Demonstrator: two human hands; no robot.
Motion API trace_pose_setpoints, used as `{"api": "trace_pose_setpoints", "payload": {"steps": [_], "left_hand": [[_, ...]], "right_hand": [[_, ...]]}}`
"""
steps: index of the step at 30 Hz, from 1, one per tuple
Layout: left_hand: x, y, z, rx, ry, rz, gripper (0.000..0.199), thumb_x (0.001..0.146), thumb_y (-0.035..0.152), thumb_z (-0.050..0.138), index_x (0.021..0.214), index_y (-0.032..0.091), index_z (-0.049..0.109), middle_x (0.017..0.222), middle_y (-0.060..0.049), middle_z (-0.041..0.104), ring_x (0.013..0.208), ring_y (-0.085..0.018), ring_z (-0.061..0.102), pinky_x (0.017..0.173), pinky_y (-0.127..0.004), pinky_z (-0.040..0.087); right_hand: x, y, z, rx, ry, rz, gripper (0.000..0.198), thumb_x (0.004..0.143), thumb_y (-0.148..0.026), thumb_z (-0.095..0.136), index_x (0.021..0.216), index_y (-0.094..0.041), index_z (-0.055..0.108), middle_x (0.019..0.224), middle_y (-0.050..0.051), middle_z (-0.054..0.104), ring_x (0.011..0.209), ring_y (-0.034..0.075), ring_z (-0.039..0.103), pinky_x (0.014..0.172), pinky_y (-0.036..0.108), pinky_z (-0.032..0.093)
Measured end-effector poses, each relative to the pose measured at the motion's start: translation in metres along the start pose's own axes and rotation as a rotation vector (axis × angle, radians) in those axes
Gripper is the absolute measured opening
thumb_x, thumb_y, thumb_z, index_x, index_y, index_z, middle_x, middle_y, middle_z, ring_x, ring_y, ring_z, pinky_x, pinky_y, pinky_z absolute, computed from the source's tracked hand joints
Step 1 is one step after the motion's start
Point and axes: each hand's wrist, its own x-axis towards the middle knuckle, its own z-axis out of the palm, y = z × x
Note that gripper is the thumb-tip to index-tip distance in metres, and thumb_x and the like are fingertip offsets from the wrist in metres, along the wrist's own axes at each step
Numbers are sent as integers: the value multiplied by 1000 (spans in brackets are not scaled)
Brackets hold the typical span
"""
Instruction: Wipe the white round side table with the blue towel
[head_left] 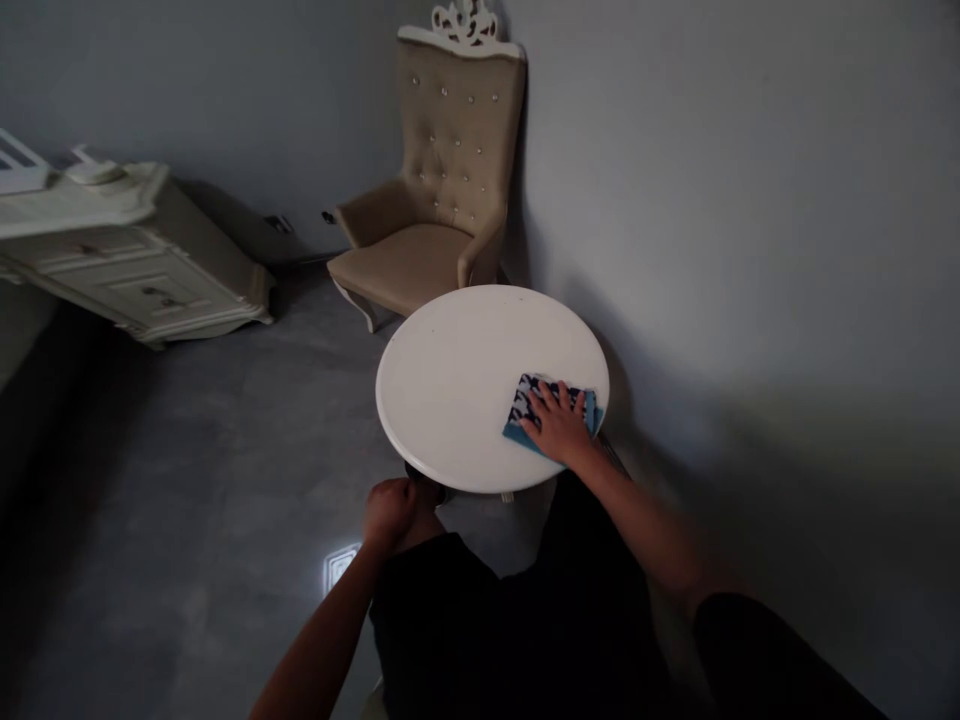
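A round white table (pixel 457 400) stands right in front of me. On its right front part lies a folded cloth (pixel 523 405), patterned dark blue and pale on top with a teal layer beneath. My right hand (pixel 561 425) presses flat on this cloth, fingers spread. The cloth's teal edge reaches close to the table's rim. My left hand (pixel 388 512) rests closed against my left knee, just below the table's left front edge; nothing shows in it, and part of its fingers is hidden.
Behind the table a tan tufted armchair (pixel 442 200) with a white carved crest stands by the corner. At the left is a pale cabinet (pixel 161 265) with white objects on top. A grey wall (pixel 750 200) runs close along the right. Grey tiled floor (pixel 247 430) lies left of me.
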Motion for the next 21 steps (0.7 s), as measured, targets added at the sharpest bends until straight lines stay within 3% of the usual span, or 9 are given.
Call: {"api": "trace_pose_setpoints", "payload": {"steps": [6, 10, 13, 17, 21], "left_hand": [[12, -13, 1, 23, -47, -27, 52, 109, 37, 39, 96, 23, 88, 114, -16, 87, 107, -33, 79, 97, -41, 55], [15, -11, 1, -14, -43, -42, 54, 110, 39, 39, 93, 24, 88, 112, -15, 87, 105, -32, 80, 95, -39, 55], [15, -8, 0, -42, -35, -50, 52, 110, 40, 40, 91, 24, 87, 111, -14, 88, 106, -31, 80, 94, -37, 55], [10, -6, 0, -70, 2, -53, 48, 109, 38, 43, 95, 24, 86, 111, -14, 87, 106, -30, 78, 98, -39, 55], [-3, -3, 5, -92, 68, -32, 42, 107, 32, 45, 95, 24, 85, 109, -14, 85, 109, -29, 76, 107, -39, 54]], "right_hand": [[116, 81, -31, -65, -53, 159, 79, 116, -70, 25, 182, -28, 38, 193, 8, 20, 176, 50, 12, 134, 87, 11], [147, 93, -34, -85, -57, 218, 82, 116, -69, 21, 184, -24, 35, 194, 12, 17, 175, 52, 11, 132, 89, 10], [125, 79, -29, -112, -73, 140, 89, 113, -78, 30, 184, -25, 34, 194, 12, 16, 175, 53, 9, 134, 87, 8], [57, 50, -22, -117, -179, -114, 115, 94, -94, 60, 185, -28, 31, 194, 11, 12, 176, 55, 4, 136, 85, 5], [-17, 22, -18, -106, -202, -312, 125, 85, -88, 78, 185, -31, 31, 193, 11, 12, 177, 54, -1, 137, 85, -2]]}}
